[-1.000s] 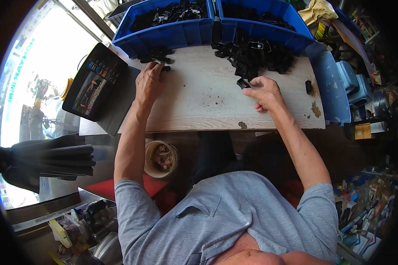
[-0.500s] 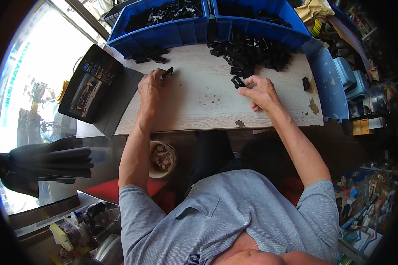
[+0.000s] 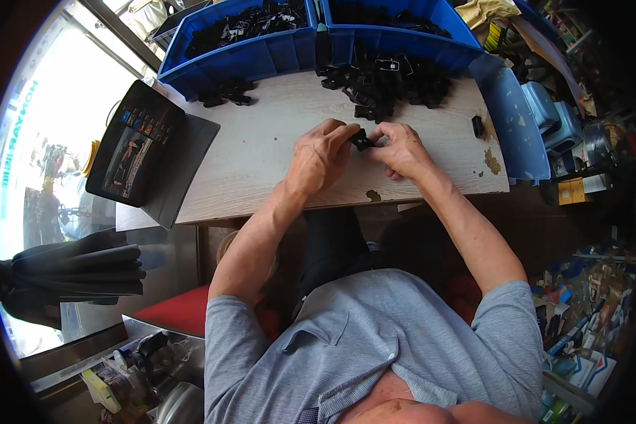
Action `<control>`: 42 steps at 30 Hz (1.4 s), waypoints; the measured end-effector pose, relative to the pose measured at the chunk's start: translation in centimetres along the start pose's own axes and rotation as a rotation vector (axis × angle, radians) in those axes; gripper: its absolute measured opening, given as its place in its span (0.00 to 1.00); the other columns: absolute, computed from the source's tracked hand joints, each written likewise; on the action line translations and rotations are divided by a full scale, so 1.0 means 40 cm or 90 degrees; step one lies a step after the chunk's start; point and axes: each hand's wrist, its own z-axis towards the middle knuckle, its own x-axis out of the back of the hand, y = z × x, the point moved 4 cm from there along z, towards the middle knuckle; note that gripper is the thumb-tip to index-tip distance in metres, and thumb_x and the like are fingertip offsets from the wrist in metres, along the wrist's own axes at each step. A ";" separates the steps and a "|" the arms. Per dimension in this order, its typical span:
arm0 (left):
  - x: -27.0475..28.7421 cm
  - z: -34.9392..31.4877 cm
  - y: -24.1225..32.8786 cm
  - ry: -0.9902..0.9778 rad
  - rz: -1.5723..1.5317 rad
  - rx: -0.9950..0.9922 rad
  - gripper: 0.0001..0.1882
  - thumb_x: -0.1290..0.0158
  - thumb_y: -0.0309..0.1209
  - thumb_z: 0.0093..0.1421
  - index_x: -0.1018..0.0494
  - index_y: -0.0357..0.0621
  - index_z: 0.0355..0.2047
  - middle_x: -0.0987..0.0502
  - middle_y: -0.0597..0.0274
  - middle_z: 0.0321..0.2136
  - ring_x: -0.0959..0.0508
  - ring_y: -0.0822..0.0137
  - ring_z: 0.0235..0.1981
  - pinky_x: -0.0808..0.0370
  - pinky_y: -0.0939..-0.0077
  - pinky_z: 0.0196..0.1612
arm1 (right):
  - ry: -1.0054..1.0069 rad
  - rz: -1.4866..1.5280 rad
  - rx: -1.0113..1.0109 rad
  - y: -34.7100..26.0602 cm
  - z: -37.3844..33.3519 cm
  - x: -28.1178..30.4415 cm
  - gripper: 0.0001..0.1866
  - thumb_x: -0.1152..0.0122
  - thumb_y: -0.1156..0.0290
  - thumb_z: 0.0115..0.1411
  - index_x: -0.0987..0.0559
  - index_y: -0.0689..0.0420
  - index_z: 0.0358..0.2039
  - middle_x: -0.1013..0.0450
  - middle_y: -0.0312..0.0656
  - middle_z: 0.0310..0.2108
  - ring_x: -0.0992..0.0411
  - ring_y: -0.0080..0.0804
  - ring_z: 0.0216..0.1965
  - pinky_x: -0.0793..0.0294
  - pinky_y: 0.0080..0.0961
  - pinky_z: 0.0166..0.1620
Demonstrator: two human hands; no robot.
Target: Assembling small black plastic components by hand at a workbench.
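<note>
My left hand (image 3: 323, 157) and my right hand (image 3: 404, 152) meet over the middle right of the table, fingertips almost together. Between them is a small black plastic part (image 3: 362, 140), its exact kind too small to make out. My right thumb and finger pinch it from the right, and my left fingers close on its left end, partly covering it. Just beyond lies a heap of similar black parts (image 3: 374, 88), some with thin metal frames. A smaller group of black parts (image 3: 230, 93) lies at the back left.
Two blue bins (image 3: 244, 59) (image 3: 410, 44) filled with black parts stand along the far side of the pale wooden table (image 3: 261, 162). A propped tablet (image 3: 131, 145) is at the left. One black part (image 3: 478, 126) lies at the right, near a blue plastic panel (image 3: 517, 120).
My left hand has moved right from near the tablet to meet my right hand. The right hand, still holding its black part, has shifted slightly left and down in the picture.
</note>
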 end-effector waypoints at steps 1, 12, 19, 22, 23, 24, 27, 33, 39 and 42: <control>-0.009 0.006 0.001 -0.013 0.010 -0.032 0.15 0.43 0.22 0.57 0.20 0.45 0.46 0.19 0.53 0.39 0.18 0.49 0.36 0.20 0.60 0.41 | 0.002 0.001 -0.002 0.000 0.000 0.000 0.15 0.29 0.66 0.53 0.20 0.60 0.38 0.25 0.39 0.18 0.29 0.23 0.14 0.28 0.22 0.17; -0.048 0.032 -0.009 -0.088 -0.020 -0.115 0.15 0.42 0.20 0.58 0.20 0.43 0.46 0.18 0.54 0.43 0.17 0.50 0.42 0.19 0.62 0.45 | 0.005 0.070 0.019 0.011 0.002 0.004 0.15 0.29 0.68 0.53 0.19 0.59 0.40 0.25 0.40 0.19 0.28 0.23 0.14 0.27 0.22 0.17; -0.039 0.023 -0.028 -0.124 -0.043 -0.127 0.15 0.41 0.20 0.58 0.20 0.41 0.47 0.17 0.53 0.43 0.18 0.50 0.44 0.20 0.62 0.47 | -0.006 0.088 0.027 0.016 -0.002 0.003 0.14 0.28 0.68 0.52 0.19 0.59 0.39 0.25 0.38 0.18 0.28 0.22 0.14 0.27 0.22 0.17; -0.033 0.025 -0.028 -0.126 -0.084 -0.108 0.15 0.40 0.20 0.58 0.21 0.40 0.47 0.17 0.53 0.43 0.18 0.50 0.44 0.20 0.63 0.47 | -0.023 0.079 0.025 0.010 -0.006 0.004 0.19 0.29 0.71 0.53 0.20 0.61 0.45 0.29 0.35 0.15 0.32 0.20 0.13 0.33 0.20 0.15; -0.033 0.026 -0.026 -0.125 -0.103 -0.100 0.15 0.40 0.20 0.58 0.21 0.40 0.47 0.17 0.52 0.44 0.18 0.50 0.44 0.20 0.64 0.48 | -0.029 0.081 0.025 0.012 -0.004 0.004 0.19 0.29 0.71 0.53 0.20 0.61 0.45 0.29 0.35 0.15 0.32 0.20 0.13 0.33 0.20 0.15; -0.035 0.024 -0.028 -0.126 -0.100 -0.096 0.15 0.40 0.20 0.58 0.21 0.40 0.47 0.17 0.52 0.44 0.18 0.50 0.44 0.20 0.64 0.48 | -0.027 0.076 0.025 0.014 -0.001 0.004 0.19 0.28 0.71 0.53 0.20 0.61 0.45 0.30 0.35 0.15 0.32 0.20 0.13 0.34 0.20 0.15; -0.036 0.018 -0.030 -0.110 -0.087 -0.115 0.15 0.40 0.20 0.58 0.21 0.40 0.47 0.17 0.52 0.44 0.18 0.51 0.44 0.20 0.64 0.48 | -0.024 0.080 0.033 0.012 -0.003 0.001 0.18 0.28 0.71 0.53 0.20 0.61 0.45 0.30 0.34 0.15 0.33 0.20 0.12 0.35 0.20 0.15; -0.037 0.020 -0.029 -0.107 -0.100 -0.131 0.15 0.40 0.20 0.58 0.21 0.40 0.47 0.17 0.53 0.44 0.18 0.51 0.44 0.20 0.64 0.47 | -0.023 0.085 0.035 0.018 0.000 0.002 0.18 0.29 0.72 0.53 0.20 0.60 0.44 0.31 0.34 0.15 0.33 0.19 0.12 0.35 0.20 0.15; -0.036 0.020 -0.025 -0.112 -0.103 -0.120 0.15 0.40 0.19 0.58 0.20 0.40 0.46 0.17 0.52 0.43 0.18 0.52 0.43 0.20 0.64 0.47 | -0.018 0.093 0.038 0.024 0.002 0.003 0.15 0.27 0.71 0.51 0.19 0.59 0.39 0.27 0.37 0.15 0.29 0.21 0.13 0.29 0.22 0.16; -0.034 0.019 -0.032 -0.111 -0.112 -0.126 0.15 0.41 0.18 0.58 0.20 0.40 0.46 0.17 0.52 0.43 0.18 0.52 0.44 0.21 0.64 0.48 | -0.025 0.085 0.033 0.014 -0.006 0.000 0.16 0.29 0.73 0.53 0.20 0.58 0.42 0.31 0.32 0.14 0.33 0.18 0.12 0.36 0.19 0.15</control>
